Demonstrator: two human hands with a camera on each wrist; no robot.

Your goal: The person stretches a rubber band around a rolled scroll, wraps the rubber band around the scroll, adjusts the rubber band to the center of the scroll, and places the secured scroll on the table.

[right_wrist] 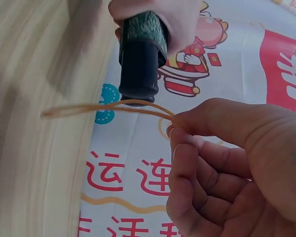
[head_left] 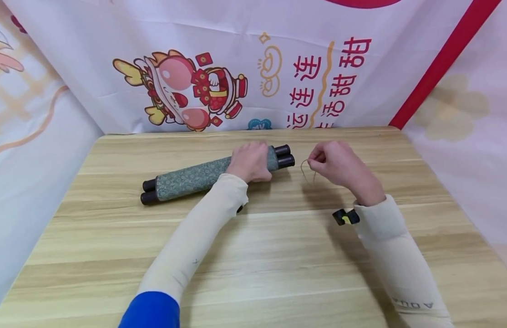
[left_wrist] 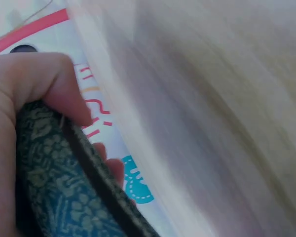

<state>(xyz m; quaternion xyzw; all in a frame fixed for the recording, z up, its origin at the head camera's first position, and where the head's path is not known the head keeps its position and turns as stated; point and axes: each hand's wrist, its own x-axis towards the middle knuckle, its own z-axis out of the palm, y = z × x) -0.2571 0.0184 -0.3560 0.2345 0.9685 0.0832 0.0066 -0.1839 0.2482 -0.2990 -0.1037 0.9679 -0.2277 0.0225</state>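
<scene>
A rolled scroll point(head_left: 192, 179) in green patterned cloth, with dark knobs at both ends, lies slantwise toward the back of the table. My left hand point(head_left: 250, 161) grips it near its right end, thumb on the near side. In the left wrist view the scroll's floral cloth point(left_wrist: 59, 173) fills the palm, and a dark strip runs along it. Just right of the knobs, my right hand point(head_left: 339, 165) pinches a thin looped rubber band point(head_left: 303, 171) between thumb and forefinger. The right wrist view shows the tan band point(right_wrist: 133, 109) hanging in front of the scroll's dark end knob point(right_wrist: 139, 69).
The wooden table point(head_left: 261, 264) meets a white printed cloth point(head_left: 253, 59) with a cartoon figure and red characters along its back edge. More printed cloth hangs at the left and right sides. A small black strap point(head_left: 346, 217) sits at the right wrist.
</scene>
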